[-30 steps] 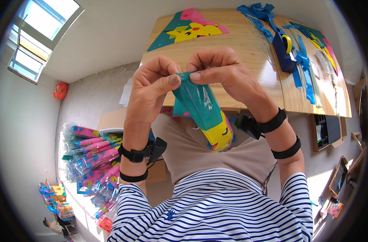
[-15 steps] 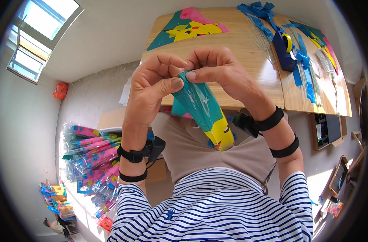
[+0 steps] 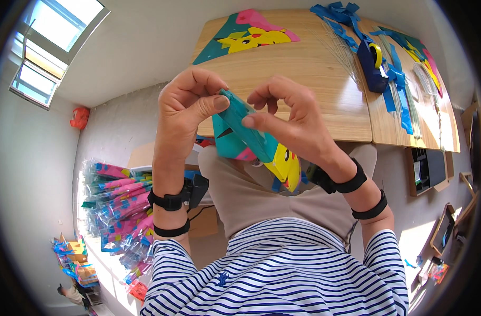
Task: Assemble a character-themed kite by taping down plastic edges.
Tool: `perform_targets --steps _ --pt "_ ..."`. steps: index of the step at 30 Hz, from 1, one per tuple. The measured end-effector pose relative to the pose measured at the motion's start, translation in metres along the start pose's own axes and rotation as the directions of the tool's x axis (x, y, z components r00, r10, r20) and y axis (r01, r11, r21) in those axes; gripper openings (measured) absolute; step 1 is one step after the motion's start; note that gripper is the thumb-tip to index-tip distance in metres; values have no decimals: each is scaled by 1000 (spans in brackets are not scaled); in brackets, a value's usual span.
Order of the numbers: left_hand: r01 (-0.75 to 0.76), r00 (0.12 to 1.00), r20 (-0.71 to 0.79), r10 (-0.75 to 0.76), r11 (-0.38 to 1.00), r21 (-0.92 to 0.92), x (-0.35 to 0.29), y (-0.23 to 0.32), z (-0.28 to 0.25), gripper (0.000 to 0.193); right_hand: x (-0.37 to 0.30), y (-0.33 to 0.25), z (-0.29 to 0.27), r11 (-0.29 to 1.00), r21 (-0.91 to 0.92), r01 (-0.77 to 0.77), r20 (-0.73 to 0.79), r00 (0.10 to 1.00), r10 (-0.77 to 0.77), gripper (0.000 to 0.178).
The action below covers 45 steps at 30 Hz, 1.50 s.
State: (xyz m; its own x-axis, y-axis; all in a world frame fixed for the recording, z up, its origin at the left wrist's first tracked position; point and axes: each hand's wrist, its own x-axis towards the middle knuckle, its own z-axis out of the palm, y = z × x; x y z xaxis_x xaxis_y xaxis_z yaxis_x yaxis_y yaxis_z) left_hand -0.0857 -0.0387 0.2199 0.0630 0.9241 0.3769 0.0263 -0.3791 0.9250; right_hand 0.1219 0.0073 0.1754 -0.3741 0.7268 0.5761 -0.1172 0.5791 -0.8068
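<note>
The left hand (image 3: 189, 101) pinches a teal-and-yellow sheet (image 3: 257, 141) at its 11 o'clock end; the right hand (image 3: 292, 115), thumb and fingers parted, is at its 2 o'clock side.

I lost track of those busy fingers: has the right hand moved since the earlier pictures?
Yes: the right hand has come lower in the picture, its thumb now closer to the near edge of the table.

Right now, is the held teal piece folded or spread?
Not spread: the teal piece runs from the left hand as a slim strip. Whether neatly folded, I cannot tell.
</note>
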Motion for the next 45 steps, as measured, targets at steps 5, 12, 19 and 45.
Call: perform_targets --steps 5,12,19,45 --pt "2 1000 -25 -2 1000 16 1 2 5 16 -13 4 21 973 -202 110 -52 991 -123 18" --pt "-126 992 3 128 972 196 1 9 -9 19 -10 2 28 941 -277 195 -67 973 -221 15" --pt "-105 992 83 92 981 161 3 15 -11 20 -8 -2 28 932 -285 223 -31 970 -241 14" --pt "-59 998 -16 64 975 214 5 19 -1 8 3 5 28 746 -515 423 -40 857 -513 15"
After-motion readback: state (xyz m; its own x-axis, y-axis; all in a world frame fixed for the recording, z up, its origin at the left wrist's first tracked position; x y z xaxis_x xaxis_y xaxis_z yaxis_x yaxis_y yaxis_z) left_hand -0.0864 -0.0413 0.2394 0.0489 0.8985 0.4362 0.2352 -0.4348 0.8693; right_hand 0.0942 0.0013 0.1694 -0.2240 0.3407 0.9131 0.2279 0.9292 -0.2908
